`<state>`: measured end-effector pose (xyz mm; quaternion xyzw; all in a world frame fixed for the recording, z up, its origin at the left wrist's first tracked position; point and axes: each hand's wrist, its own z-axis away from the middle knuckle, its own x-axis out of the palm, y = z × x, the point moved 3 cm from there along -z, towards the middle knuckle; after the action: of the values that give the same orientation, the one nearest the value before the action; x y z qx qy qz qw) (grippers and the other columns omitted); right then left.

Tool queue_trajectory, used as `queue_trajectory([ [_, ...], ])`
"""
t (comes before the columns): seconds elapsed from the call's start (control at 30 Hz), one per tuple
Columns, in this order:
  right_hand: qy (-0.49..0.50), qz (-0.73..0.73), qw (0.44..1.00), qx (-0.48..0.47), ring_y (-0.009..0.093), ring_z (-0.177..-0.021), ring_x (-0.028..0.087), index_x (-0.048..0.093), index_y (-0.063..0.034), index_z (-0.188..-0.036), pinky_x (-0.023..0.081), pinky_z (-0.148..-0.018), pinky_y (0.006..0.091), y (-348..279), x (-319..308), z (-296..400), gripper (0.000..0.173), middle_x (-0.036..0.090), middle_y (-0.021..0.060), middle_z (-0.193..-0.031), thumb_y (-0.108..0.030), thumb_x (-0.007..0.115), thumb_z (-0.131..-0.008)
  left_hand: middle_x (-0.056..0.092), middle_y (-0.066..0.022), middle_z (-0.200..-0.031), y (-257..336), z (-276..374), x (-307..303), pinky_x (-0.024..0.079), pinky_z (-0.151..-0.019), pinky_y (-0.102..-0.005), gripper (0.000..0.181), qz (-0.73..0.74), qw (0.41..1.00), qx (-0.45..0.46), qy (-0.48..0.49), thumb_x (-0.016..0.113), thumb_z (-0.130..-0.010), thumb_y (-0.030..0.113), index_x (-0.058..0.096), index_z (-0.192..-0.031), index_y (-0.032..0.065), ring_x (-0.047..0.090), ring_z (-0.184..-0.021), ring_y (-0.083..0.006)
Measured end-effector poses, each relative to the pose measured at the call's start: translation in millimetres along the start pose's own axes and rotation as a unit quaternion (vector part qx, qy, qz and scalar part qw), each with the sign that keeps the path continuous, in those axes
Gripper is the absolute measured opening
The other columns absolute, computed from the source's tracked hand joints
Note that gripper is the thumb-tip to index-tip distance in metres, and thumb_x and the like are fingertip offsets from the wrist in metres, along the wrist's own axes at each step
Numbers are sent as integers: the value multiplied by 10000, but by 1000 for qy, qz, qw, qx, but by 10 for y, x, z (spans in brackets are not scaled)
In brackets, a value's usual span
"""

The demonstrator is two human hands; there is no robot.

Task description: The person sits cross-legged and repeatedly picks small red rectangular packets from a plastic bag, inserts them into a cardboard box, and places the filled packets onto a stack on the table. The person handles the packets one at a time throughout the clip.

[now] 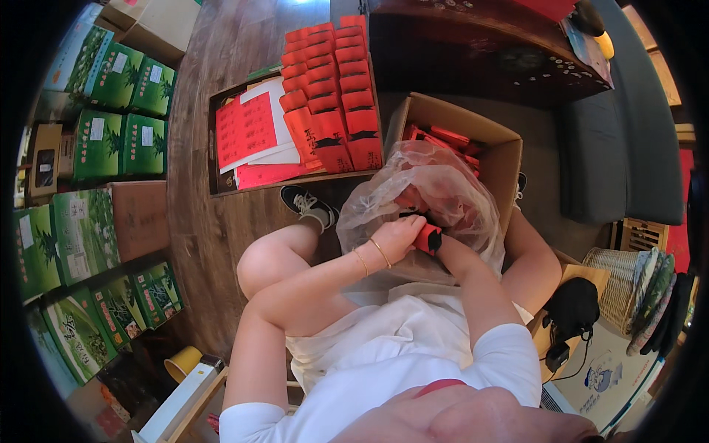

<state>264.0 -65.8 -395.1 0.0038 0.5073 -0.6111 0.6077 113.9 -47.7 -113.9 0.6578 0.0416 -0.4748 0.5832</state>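
My left hand point(401, 235), with thin gold bracelets at the wrist, grips a small red paper packet point(426, 238) with a black end. The packet is over the mouth of a clear plastic bag point(365, 207) between my knees. My right hand reaches into the bag's opening; the packet and bag folds hide most of its fingers, with only the forearm point(476, 282) plainly visible. Blurred red and dark things show through the plastic. Just beyond the bag, a cardboard box point(507, 152) holds several red packets point(451, 138) lying loose.
A wooden tray point(288, 184) on the left carries rows of red packets point(324, 94) and red printed sheets point(246, 124). Green cartons point(97, 144) are stacked along the far left. A dark cabinet point(471, 50) stands ahead. At right are a grey seat point(592, 160) and a black bag point(573, 307).
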Motion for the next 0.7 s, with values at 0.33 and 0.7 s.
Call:
queue_trajectory([
  [0.33,-14,-1,998,68,346,-881,631,658,-87,-917,504,-762,416,149,183,344,272,655,185,-899,-226,671,-683,547,-151,-1172,34,37,-59,520,-735,-393,519,19,1000,13,21,690,-704,110,438,-1154,62,596,-954,-327],
  [0.7,53,-1,995,81,344,-856,640,667,-72,-881,506,-749,427,15,-49,289,296,658,190,-872,-265,692,-658,580,-161,-980,-100,-19,-33,480,-730,-425,497,44,999,-14,2,719,-687,135,454,-1101,64,581,-906,-359],
])
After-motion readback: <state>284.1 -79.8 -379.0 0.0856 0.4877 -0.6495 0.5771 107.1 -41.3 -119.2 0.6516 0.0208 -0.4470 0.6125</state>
